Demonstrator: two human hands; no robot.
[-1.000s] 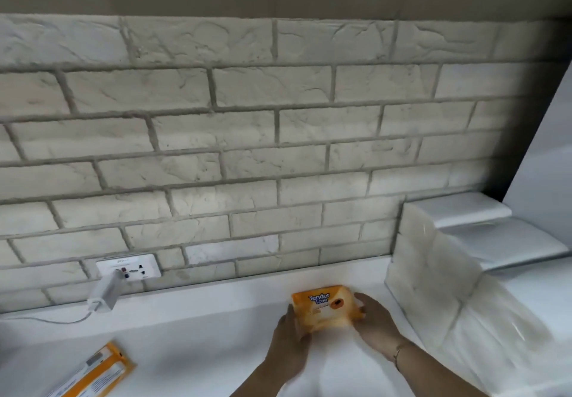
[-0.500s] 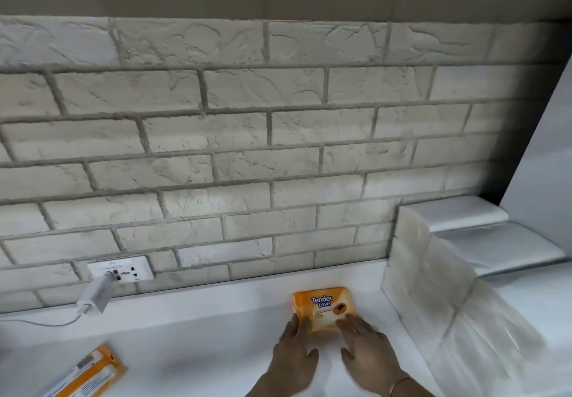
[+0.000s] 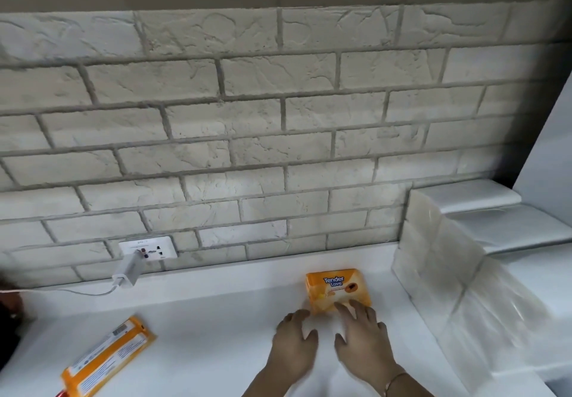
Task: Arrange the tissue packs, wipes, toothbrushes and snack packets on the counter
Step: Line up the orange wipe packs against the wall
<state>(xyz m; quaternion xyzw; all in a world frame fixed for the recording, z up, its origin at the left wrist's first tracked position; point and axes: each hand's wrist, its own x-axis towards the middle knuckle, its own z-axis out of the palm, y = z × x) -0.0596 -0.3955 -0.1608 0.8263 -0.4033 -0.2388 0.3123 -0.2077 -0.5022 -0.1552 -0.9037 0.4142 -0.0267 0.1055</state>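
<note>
White desk (image 3: 216, 319) carries stacked white plastic-wrapped tissue packs (image 3: 439, 257) at 3 o'clock and a long flat orange packet (image 3: 105, 362) at 7. Left hand (image 3: 294, 347) and right hand (image 3: 365, 341): grip slack, fingers spread flat, holding nothing. Right fingertips touch the small soft orange wipes pack (image 3: 337, 288) at 5, left ones just beside it. Risk: an uneven shove skews it or slides it into the tissue packs.

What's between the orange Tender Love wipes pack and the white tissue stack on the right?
Head view: only bare white counter separates the orange wipes pack from the white tissue stack.
</note>
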